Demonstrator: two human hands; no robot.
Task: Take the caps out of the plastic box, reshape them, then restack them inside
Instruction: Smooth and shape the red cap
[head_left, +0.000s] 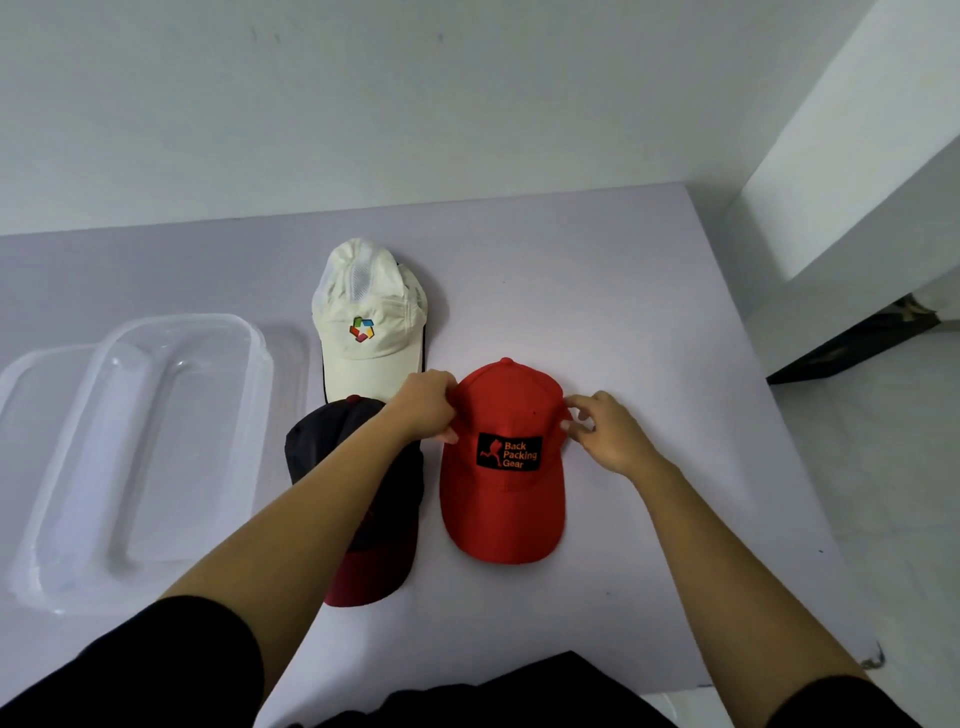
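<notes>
Left hand (426, 405) grips one side of the red cap (504, 499), right hand (608, 436) pinches the other, the cap lying between them; pulling both sides evenly should round the crown; clear plastic box (140, 441) well left of the left hand; pale worktop (649, 338), white wall (363, 104) beyond.

1. We see smooth, matt cloth on the red cap (501, 514).
2. The white cap (371, 358) is thin cloth with a mesh panel.
3. The box (119, 467) is clear, glossy plastic.
4. The table (623, 312) looks smooth, matt.
</notes>
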